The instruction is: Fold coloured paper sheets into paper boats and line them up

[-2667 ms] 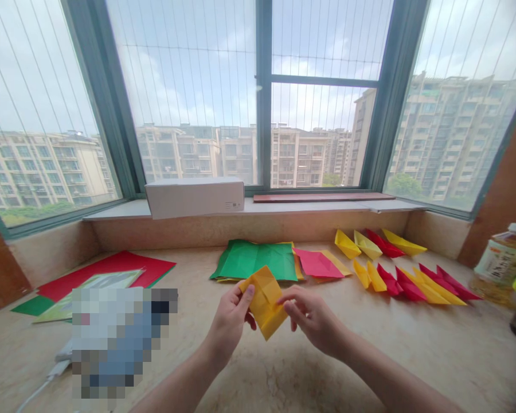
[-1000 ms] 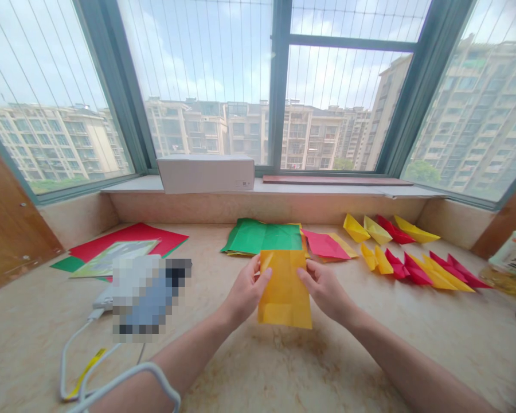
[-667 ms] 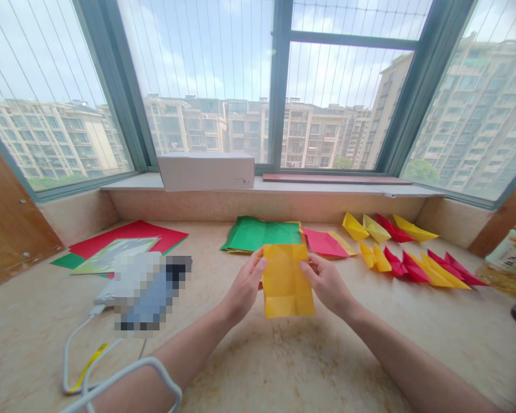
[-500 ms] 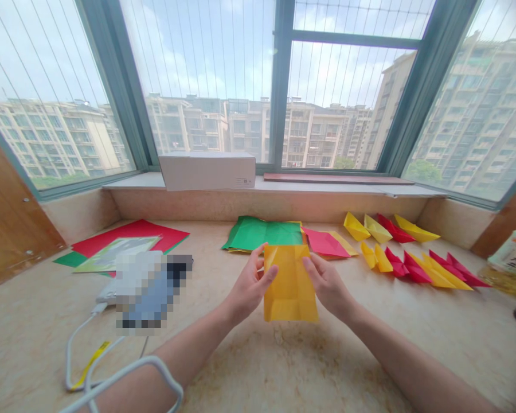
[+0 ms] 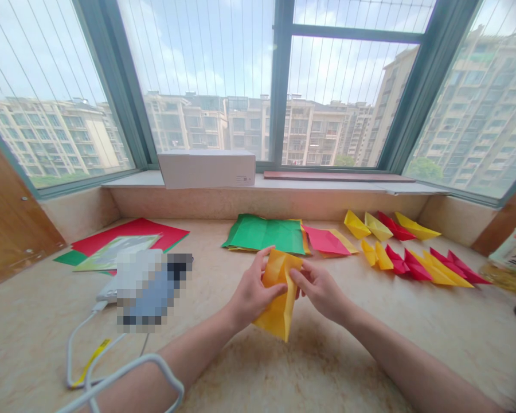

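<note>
Your left hand (image 5: 255,298) and right hand (image 5: 320,289) both grip one folded sheet of yellow origami paper (image 5: 278,304), which sits between them with its point hanging down over the counter. Your left fingers (image 5: 266,269) curl around its left side, and your right fingertips (image 5: 294,276) press in from the right.

Ahead of you are twelve paper boats in two rows, with the exact shapes partly overlapped. The back row (image 5: 391,226) has four, and the front row (image 5: 417,267) has eight, all yellow or red. Left of them lie a green paper sheet (image 5: 262,234) and a pink paper sheet (image 5: 324,241), with yellow paper showing under their edges. Farther left is a red paper sheet (image 5: 131,229).

A pixelated object (image 5: 148,289) sits on the marble counter (image 5: 327,367), with a white cable (image 5: 71,355) beside it. A white cardboard box (image 5: 206,170) and a wooden board (image 5: 339,176) rest on the sill below the green-framed window (image 5: 279,86). A labelled bottle (image 5: 513,252) stands at the right edge.
</note>
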`<state>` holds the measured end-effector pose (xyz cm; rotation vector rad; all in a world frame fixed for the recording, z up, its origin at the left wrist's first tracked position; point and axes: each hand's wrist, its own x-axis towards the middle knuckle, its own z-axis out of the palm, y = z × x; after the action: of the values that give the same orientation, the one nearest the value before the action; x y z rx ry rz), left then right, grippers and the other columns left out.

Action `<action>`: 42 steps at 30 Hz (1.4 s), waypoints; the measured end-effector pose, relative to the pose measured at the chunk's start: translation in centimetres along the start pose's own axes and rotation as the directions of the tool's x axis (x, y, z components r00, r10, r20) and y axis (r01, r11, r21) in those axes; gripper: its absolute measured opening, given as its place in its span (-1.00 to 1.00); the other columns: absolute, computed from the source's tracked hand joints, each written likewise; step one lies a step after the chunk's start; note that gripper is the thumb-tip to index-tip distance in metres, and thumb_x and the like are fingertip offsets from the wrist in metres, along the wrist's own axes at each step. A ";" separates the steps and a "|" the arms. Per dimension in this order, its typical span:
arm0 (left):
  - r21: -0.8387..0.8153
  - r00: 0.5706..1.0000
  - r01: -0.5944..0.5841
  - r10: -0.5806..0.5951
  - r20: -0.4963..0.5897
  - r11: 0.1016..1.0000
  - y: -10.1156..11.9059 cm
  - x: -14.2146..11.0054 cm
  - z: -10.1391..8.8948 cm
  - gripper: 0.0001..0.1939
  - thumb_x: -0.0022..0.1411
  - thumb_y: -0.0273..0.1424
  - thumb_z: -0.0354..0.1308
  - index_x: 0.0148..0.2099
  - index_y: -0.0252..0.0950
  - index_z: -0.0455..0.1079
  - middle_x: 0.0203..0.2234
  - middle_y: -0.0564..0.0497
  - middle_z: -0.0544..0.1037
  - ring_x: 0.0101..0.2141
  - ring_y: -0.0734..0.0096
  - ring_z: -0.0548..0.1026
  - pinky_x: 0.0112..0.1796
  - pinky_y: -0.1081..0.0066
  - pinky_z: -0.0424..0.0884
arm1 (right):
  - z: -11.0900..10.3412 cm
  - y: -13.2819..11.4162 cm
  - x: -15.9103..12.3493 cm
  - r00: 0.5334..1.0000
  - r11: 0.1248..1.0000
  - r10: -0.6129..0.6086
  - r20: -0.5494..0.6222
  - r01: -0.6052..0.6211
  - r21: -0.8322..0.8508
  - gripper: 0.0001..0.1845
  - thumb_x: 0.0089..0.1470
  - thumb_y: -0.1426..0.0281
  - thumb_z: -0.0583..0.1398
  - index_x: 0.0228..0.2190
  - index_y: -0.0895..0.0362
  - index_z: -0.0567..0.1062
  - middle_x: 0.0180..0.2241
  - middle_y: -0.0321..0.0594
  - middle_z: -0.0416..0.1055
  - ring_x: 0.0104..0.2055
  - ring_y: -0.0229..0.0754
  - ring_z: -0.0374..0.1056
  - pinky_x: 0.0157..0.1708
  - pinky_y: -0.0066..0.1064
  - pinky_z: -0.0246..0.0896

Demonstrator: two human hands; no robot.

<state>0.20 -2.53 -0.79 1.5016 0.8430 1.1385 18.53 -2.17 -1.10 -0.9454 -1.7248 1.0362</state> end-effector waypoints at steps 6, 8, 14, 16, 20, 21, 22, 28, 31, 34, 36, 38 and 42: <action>-0.162 0.988 0.003 0.022 0.154 0.987 0.4 -0.3 0.4 -0.15 0.15 -0.19 0.29 0.37 -0.15 -0.05 0.07 -0.24 0.43 -0.09 0.11 0.54 -0.17 0.27 0.48 | -0.7 0.5 0.5 0.990 0.998 0.034 -0.135 -0.027 0.054 -0.55 0.12 -0.01 0.17 -0.30 0.15 0.46 -0.54 -0.31 0.38 -0.58 -0.31 0.21 -0.63 -0.48 0.06; -0.199 0.990 0.015 0.014 0.143 0.980 0.5 -0.2 0.5 -0.23 0.23 -0.14 0.19 0.37 -0.19 -0.04 0.01 -0.23 0.48 -0.13 0.13 0.55 -0.20 0.28 0.47 | -0.8 0.5 0.6 0.990 0.993 0.058 -0.128 -0.044 0.111 -0.54 0.09 -0.01 0.19 -0.23 0.13 0.46 -0.51 -0.29 0.44 -0.56 -0.28 0.29 -0.61 -0.47 0.12; -0.072 1.000 0.015 -0.012 0.028 0.997 0.3 0.4 0.0 -0.20 0.14 -0.22 0.30 0.32 -0.23 0.02 -0.15 -0.13 0.55 -0.20 0.22 0.56 -0.20 0.31 0.45 | -0.5 0.7 0.1 0.998 0.992 0.068 0.008 -0.069 0.108 -0.46 0.09 0.06 0.22 0.00 0.10 0.36 -0.45 -0.29 0.50 -0.43 -0.18 0.43 -0.46 -0.40 0.29; 0.015 0.999 0.014 -0.014 0.029 1.000 0.2 0.5 -0.2 -0.25 0.11 -0.24 0.32 0.27 -0.25 0.12 -0.22 -0.09 0.56 -0.24 0.24 0.55 -0.22 0.34 0.44 | -0.3 1.0 -0.1 0.997 0.999 0.045 0.056 -0.045 -0.001 -0.48 0.14 0.09 0.18 0.06 0.08 0.34 -0.45 -0.31 0.48 -0.45 -0.21 0.40 -0.46 -0.42 0.27; 0.196 1.000 0.001 0.006 -0.030 0.981 -0.2 1.0 -0.9 -0.50 0.14 -0.28 0.28 0.10 -0.29 0.32 -0.35 -0.02 0.55 -0.34 0.31 0.53 -0.29 0.37 0.40 | -0.6 0.8 -0.4 0.997 0.979 -0.049 0.060 0.060 -0.193 -0.48 0.18 0.19 0.17 0.13 0.05 0.28 -0.28 -0.24 0.46 -0.41 -0.27 0.35 -0.41 -0.41 0.29; 0.222 0.996 0.001 0.019 -0.084 0.975 -0.4 1.1 -1.2 -0.53 0.14 -0.29 0.27 0.08 -0.29 0.34 -0.35 -0.01 0.55 -0.35 0.32 0.52 -0.30 0.38 0.39 | -0.8 0.6 -0.4 0.996 0.973 -0.062 0.071 0.076 -0.216 -0.45 0.17 0.20 0.18 0.16 0.03 0.25 -0.20 -0.20 0.45 -0.39 -0.27 0.35 -0.40 -0.41 0.29; 0.237 0.990 0.006 0.029 -0.141 0.971 -0.5 1.3 -1.4 -0.56 0.14 -0.30 0.26 0.06 -0.29 0.35 -0.35 -0.01 0.54 -0.36 0.32 0.52 -0.30 0.38 0.39 | -1.0 0.4 -0.5 0.993 0.968 -0.072 0.092 0.092 -0.235 -0.41 0.15 0.21 0.21 0.16 0.02 0.23 -0.12 -0.16 0.42 -0.35 -0.26 0.35 -0.39 -0.41 0.30; 0.161 0.927 -0.012 0.072 -0.369 0.987 -0.7 2.2 -2.6 -0.64 0.10 -0.30 0.28 -0.07 -0.32 0.38 -0.32 -0.04 0.54 -0.33 0.31 0.53 -0.31 0.39 0.41 | -1.8 -0.5 -0.5 0.968 0.903 -0.159 0.193 0.222 -0.369 -0.49 0.07 0.30 0.29 0.06 0.01 0.36 0.07 -0.10 0.31 -0.13 -0.16 0.35 -0.17 -0.28 0.35; 0.118 0.909 -0.032 0.078 -0.410 0.993 -0.3 2.2 -2.5 -0.64 0.11 -0.27 0.28 -0.08 -0.32 0.36 -0.30 -0.05 0.55 -0.32 0.32 0.53 -0.32 0.41 0.42 | -1.9 -0.5 -0.5 0.951 0.880 -0.217 0.222 0.289 -0.377 -0.51 0.09 0.39 0.25 0.07 0.03 0.38 0.10 -0.08 0.29 0.05 -0.08 0.30 0.00 -0.19 0.30; 0.090 0.891 -0.050 0.085 -0.446 0.995 0.1 2.0 -2.2 -0.63 0.10 -0.26 0.30 -0.10 -0.33 0.35 -0.30 -0.05 0.56 -0.33 0.34 0.53 -0.33 0.43 0.42 | -1.8 -0.1 -0.4 0.935 0.859 -0.275 0.224 0.344 -0.380 -0.52 0.11 0.46 0.20 0.08 0.03 0.38 0.11 -0.07 0.29 0.14 -0.05 0.26 0.10 -0.14 0.24; 0.053 0.888 -0.067 0.084 -0.452 0.996 0.3 1.9 -1.9 -0.60 0.08 -0.26 0.32 -0.09 -0.32 0.34 -0.32 -0.03 0.55 -0.35 0.36 0.53 -0.34 0.45 0.43 | -1.8 0.3 -0.2 0.932 0.847 -0.316 0.179 0.362 -0.388 -0.59 0.15 0.47 0.16 0.05 0.03 0.42 0.09 -0.06 0.32 0.12 -0.05 0.30 0.07 -0.15 0.28; -0.033 0.901 -0.096 0.073 -0.427 0.995 0.4 1.7 -1.5 -0.55 0.07 -0.26 0.34 -0.05 -0.29 0.31 -0.32 -0.01 0.55 -0.37 0.36 0.54 -0.34 0.44 0.44 | -1.7 0.8 0.0 0.927 0.837 -0.359 0.105 0.370 -0.402 -0.69 0.19 0.46 0.13 -0.04 0.04 0.49 0.04 -0.06 0.38 0.08 -0.05 0.35 0.03 -0.17 0.32; -0.276 0.947 -0.150 0.057 -0.316 0.950 0.5 1.3 -0.6 -0.38 0.07 -0.29 0.36 0.11 -0.19 0.17 -0.24 0.00 0.56 -0.33 0.36 0.57 -0.27 0.38 0.49 | -1.8 1.0 0.3 0.916 0.837 -0.401 -0.013 0.360 -0.413 -0.79 0.23 0.42 0.12 -0.18 0.06 0.55 -0.10 -0.10 0.48 -0.04 -0.08 0.43 -0.07 -0.25 0.37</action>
<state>-0.02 -1.22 -0.01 1.1485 0.7611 1.5318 20.29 -1.10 -1.46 -0.8314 -1.9789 0.3691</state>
